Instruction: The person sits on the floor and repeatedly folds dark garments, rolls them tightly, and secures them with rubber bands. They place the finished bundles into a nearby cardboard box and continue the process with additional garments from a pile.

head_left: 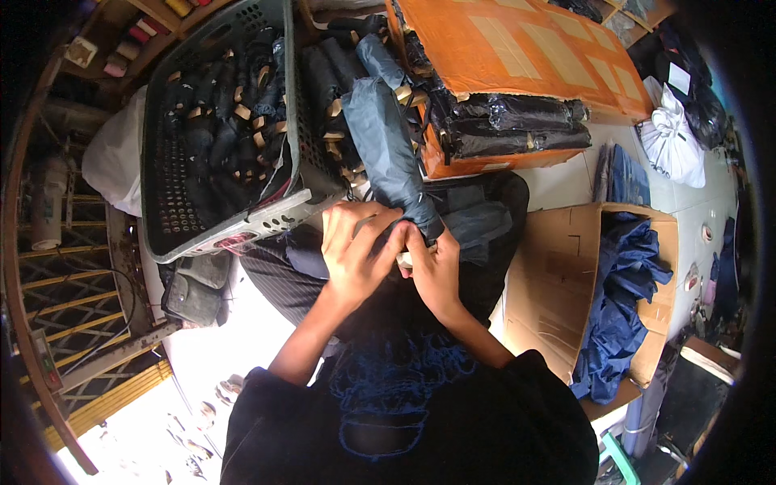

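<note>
A folded blue-grey umbrella slants away from my lap, its near end between my two hands. My left hand is closed around that end from the left. Close against it, my right hand pinches the cloth at the same end, the thumbs nearly touching. A pale bit of the handle shows beneath my fingers; the rest of the grip is hidden. More furled dark umbrellas with wooden handles lie just beyond. Loose grey cloth rests on my leg to the right.
A dark plastic basket full of umbrellas stands at the left. An orange carton holds plastic-wrapped dark bundles. On the right, an open cardboard box contains blue cloth. A white tied bag sits at the far right.
</note>
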The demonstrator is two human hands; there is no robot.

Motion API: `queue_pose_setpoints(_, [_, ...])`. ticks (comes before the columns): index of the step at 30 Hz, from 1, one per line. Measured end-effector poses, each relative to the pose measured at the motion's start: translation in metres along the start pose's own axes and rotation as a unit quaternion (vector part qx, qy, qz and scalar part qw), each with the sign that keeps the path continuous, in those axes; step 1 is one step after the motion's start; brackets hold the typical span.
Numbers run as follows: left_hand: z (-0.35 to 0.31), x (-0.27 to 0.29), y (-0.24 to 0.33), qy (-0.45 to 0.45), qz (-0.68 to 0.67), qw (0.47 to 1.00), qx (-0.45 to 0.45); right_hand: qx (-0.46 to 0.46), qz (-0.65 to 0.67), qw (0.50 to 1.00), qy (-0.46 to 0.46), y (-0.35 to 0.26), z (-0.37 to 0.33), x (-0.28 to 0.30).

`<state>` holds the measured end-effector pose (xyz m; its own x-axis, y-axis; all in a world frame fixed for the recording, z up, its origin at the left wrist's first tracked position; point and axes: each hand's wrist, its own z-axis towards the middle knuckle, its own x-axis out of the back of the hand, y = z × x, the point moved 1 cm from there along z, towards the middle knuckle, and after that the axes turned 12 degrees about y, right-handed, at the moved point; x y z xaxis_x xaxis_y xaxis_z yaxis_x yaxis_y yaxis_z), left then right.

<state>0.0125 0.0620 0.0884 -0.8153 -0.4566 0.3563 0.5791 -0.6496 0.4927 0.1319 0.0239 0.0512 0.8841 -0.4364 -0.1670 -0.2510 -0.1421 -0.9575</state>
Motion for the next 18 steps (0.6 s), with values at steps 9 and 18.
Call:
queue_pose_setpoints(9, [0.002,-0.008,-0.018,-0.092,-0.064,0.979,0.171,0.091,-0.125,0.988,0.025,0.007,0.012,0.002])
queue_pose_setpoints(18, [0.024,-0.003,-0.039,-0.214,-0.163,0.958,0.1,0.082,-0.132,0.988,0.013,0.004,0.016,0.014])
